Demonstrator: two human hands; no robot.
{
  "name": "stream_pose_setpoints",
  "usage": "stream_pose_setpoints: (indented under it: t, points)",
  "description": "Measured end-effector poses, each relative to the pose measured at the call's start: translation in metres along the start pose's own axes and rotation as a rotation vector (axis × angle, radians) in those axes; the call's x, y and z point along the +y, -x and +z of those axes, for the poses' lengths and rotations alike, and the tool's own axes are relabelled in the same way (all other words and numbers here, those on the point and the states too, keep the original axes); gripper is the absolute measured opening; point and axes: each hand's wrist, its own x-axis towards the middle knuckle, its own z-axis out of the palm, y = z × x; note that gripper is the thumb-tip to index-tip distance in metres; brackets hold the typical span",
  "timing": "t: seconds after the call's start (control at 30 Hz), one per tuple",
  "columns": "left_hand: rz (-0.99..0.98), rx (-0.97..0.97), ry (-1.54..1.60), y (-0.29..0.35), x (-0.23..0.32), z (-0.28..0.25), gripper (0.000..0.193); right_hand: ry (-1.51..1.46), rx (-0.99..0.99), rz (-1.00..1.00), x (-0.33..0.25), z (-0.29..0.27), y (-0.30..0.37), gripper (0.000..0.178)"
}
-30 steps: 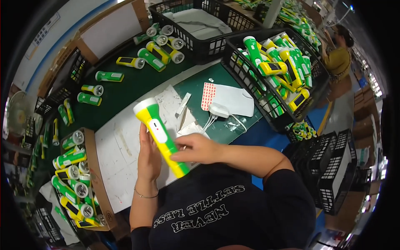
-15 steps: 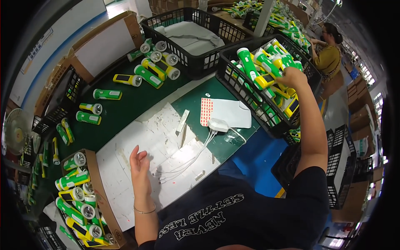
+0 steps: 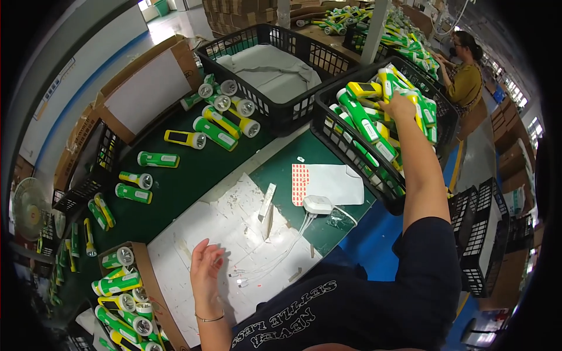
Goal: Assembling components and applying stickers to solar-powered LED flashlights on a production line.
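Note:
My right hand (image 3: pixel 400 108) reaches into a black plastic crate (image 3: pixel 357 157) heaped with green and yellow flashlights. Its fingers are curled on a yellow-and-green flashlight (image 3: pixel 384 82) that stands up from the heap; the fingertips are partly hidden. Beside it lies a yellow flashlight with a dark panel (image 3: pixel 363 89), and a long green flashlight (image 3: pixel 358 114) slants toward the crate's near side. My left hand (image 3: pixel 206 275) hovers over the white work surface (image 3: pixel 175 257), its fingers loosely bent and apart, with nothing in them. Near it lie white cable ends (image 3: pixel 243 272).
A white charger block (image 3: pixel 318 204) and a pale sheet (image 3: pixel 336 182) lie on the green table. More flashlights (image 3: pixel 158 159) rest along the table's left. A cardboard box (image 3: pixel 158 292) full of flashlights stands lower left. Behind is a black crate (image 3: pixel 269 108) with grey lining. A person (image 3: pixel 466 76) works far right.
The view has shifted, so the table sits lower in it. My right hand has moved a little left within the crate, and the panelled yellow flashlight has shifted away from me.

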Motion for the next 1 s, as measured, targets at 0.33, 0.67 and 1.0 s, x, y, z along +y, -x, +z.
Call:
stream_pose_setpoints:
  t: [0.33, 0.67, 1.0]
  points:
    - [-0.010, 0.026, 0.016, -0.017, -0.001, -0.019, 0.031, -0.087, 0.164, -0.131, -0.040, -0.058, -0.053, 0.045]
    - [-0.018, -0.053, -0.084, -0.017, 0.015, 0.006, 0.032, -0.168, 0.037, -0.945, -0.321, -0.013, 0.149, 0.028]
    - [0.135, 0.019, -0.231, -0.006, -0.004, -0.004, 0.035, -0.208, 0.174, -0.958, -0.274, -0.051, 0.190, 0.048]
